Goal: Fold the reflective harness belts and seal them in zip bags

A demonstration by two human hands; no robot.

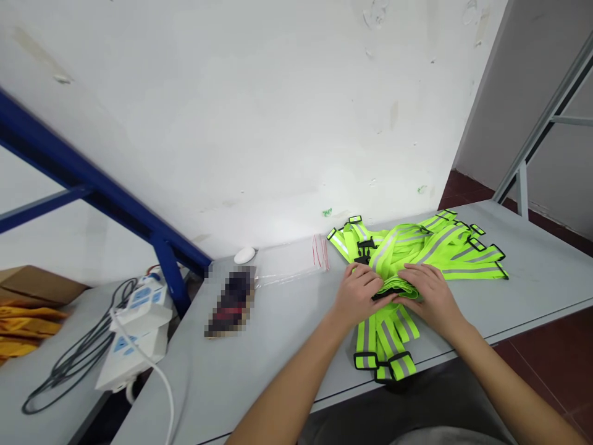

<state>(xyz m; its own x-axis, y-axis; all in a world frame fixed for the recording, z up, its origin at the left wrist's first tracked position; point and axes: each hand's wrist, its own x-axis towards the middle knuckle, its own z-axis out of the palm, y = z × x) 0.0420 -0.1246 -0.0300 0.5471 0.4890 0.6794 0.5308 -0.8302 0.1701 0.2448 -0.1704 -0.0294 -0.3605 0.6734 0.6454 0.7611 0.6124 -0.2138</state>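
Observation:
A bundle of neon yellow-green reflective straps (435, 244) with grey stripes and black buckles lies at the right of the table. My left hand (359, 293) grips the left side of a folded, layered part of the straps, its thumb beneath the front edge. On the other side my right hand (430, 296) holds the same fold, fingers on top and thumb below. Strap ends with black sliders hang toward the table's front edge below my hands. A black clip buckle (365, 250) shows just beyond my left fingers.
Clear plastic zip bags (291, 262) lie by the wall, beside a white round object (244, 255) and a pixelated dark item (231, 303). At the left are white power strips (139, 327), a dark cable (78, 355) and a blue frame (106, 198). The grey table's (269, 364) front edge is near me.

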